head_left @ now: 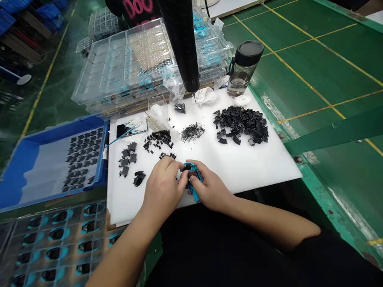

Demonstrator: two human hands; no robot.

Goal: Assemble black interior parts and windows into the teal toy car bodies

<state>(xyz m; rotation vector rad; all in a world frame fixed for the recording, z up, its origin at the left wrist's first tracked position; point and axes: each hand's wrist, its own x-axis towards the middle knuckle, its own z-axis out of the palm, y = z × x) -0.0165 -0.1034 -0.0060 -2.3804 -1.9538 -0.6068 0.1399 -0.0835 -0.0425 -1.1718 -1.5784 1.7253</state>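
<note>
Near the front edge of the white work surface, a blue and black part [195, 193] is held between both hands. My right hand [213, 186] wraps round its right side, thumb on top. My left hand [165, 184] pinches at its upper left with thumb and forefinger; any small piece between those fingertips is too hidden to tell. Small black rectangular pieces [158, 139] lie beyond my left hand, and tiny black pins or screws [192, 132] are in a pile further right. A large heap of black clips [243, 123] sits at the right.
A dark vertical tool [187, 59] hangs over the back, beside stacked clear trays [119, 59]. A bottle [243, 67] stands back right. A blue bin [36, 159] is at left, above a tray of blue parts [56, 252]. Behind, a person's printed shirt [136, 12] shows.
</note>
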